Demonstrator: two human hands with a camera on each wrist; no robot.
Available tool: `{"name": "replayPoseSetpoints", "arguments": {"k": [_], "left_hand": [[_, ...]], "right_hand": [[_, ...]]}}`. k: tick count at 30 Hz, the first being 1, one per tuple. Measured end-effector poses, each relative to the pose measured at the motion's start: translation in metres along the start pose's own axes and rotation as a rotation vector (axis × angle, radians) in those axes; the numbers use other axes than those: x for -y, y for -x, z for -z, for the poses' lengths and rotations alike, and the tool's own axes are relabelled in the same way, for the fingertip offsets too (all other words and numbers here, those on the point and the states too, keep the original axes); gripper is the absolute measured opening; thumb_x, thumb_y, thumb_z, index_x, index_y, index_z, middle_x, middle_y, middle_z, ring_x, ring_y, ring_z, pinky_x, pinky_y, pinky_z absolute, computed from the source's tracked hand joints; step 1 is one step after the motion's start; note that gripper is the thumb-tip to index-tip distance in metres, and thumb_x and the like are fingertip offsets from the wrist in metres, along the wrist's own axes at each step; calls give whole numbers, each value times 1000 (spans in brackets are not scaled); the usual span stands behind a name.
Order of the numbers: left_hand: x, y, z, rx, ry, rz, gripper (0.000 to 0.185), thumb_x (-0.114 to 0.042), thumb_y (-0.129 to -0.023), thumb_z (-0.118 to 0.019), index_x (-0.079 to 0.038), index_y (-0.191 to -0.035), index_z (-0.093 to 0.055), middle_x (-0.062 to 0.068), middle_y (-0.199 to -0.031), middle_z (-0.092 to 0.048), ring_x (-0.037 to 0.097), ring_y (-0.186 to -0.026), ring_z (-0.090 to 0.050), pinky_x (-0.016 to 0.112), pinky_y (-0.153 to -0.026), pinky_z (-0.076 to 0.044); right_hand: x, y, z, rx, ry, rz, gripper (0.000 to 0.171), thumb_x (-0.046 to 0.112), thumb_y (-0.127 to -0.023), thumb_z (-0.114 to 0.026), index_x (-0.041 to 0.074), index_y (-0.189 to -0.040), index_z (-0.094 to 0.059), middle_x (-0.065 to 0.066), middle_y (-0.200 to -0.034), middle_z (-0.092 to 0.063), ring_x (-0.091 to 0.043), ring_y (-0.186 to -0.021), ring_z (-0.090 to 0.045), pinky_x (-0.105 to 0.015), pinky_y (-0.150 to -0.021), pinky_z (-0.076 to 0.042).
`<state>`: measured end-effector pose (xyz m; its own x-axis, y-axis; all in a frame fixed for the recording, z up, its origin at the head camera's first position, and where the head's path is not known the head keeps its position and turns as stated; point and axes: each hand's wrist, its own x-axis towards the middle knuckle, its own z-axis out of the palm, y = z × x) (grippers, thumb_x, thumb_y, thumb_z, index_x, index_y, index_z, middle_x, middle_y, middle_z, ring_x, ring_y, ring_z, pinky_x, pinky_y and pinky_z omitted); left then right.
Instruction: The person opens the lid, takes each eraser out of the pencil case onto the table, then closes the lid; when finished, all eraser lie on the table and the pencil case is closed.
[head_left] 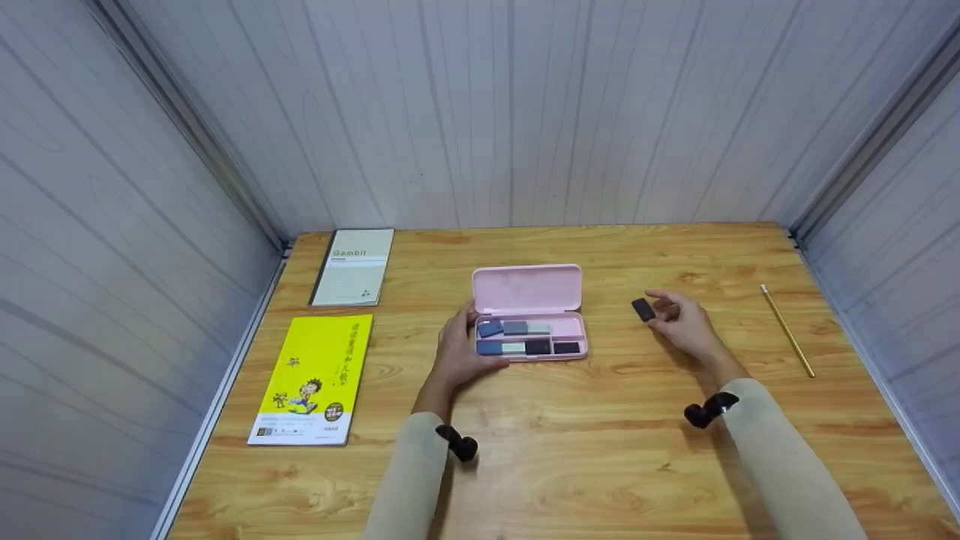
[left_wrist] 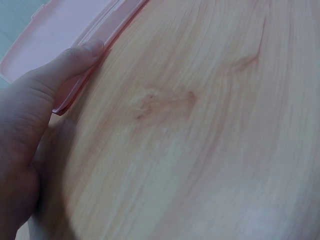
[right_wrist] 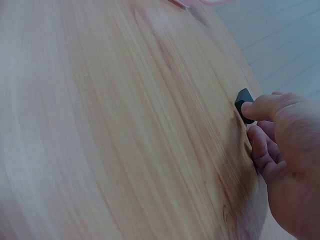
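An opened pink pencil case (head_left: 527, 288) lies mid-table with its lid tipped back. My left hand (head_left: 456, 351) holds its left end, the thumb along the front edge and the fingers round the far side. The left wrist view shows that thumb (left_wrist: 75, 61) on the pink rim. Inside the case sit several small blocks like erasers, among them blue ones (head_left: 490, 348), a grey-and-white one (head_left: 516, 328) and a black one (head_left: 566, 348). To the right of the case, my right hand (head_left: 684, 327) pinches a small black eraser-like block (head_left: 643, 310) between thumb and fingers.
A gold pencil (head_left: 787, 331) lies at the right of the wooden table (head_left: 570, 450). On the left are a yellow book (head_left: 315, 375) and, behind it, a pale notebook (head_left: 356, 274). Panelled walls (head_left: 510, 112) enclose the back and both sides.
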<state>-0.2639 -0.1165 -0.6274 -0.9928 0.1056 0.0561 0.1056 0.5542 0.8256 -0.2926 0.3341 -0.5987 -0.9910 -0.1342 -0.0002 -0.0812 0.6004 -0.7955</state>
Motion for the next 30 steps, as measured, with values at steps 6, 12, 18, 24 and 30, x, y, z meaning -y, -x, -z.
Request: {"name": "replayPoseSetpoints", "arguments": {"k": [6, 12, 18, 24, 30], "left_hand": [[0, 0, -2, -1, -2, -3, 135, -36, -69, -109, -12, -177, -31, 15, -159, -63, 37, -154, -49, 60, -140, -25], [0, 1, -1, 2, 1, 4, 136, -35, -69, -109, -13, -177, -30, 14, -162, -62, 35, -153, -49, 59, -141, -24], [-2, 1, -1, -6, 1, -3, 136, -34, -69, -109, -13, -177, -30, 14, -161, -63, 37, -154, -49, 60, -141, -23], [-2, 1, -1, -5, -2, -14, 135, -36, -69, -108, -10, -176, -31, 16, -159, -63, 39, -154, -49, 62, -140, -24], [1, 0, -2, -15, 2, -36, 134, -36, -68, -108, -8, -175, -33, 16, -154, -64, 39, -151, -51, 63, -139, -25]], "right_hand": [[11, 3, -1, 18, -1, 21, 54, 1, -106, -72, 0, -159, -60, -34, -148, -64, -41, -124, -66, -10, -89, -47], [27, 4, -13, 36, -5, 100, 51, -7, -102, -73, -4, -151, -65, -33, -138, -68, -23, -106, -66, -13, -86, -50], [46, 1, -32, 69, -9, 166, 47, -6, -100, -74, -5, -146, -68, -31, -129, -73, -25, -105, -69, -15, -88, -53], [65, -4, -50, 114, 2, 226, 42, -4, -101, -75, -5, -144, -69, -31, -129, -75, -38, -112, -73, -29, -95, -60], [86, -8, -67, 158, -17, 266, 40, -3, -103, -73, -2, -143, -71, -29, -131, -76, -42, -115, -73, -44, -99, -63]]}}
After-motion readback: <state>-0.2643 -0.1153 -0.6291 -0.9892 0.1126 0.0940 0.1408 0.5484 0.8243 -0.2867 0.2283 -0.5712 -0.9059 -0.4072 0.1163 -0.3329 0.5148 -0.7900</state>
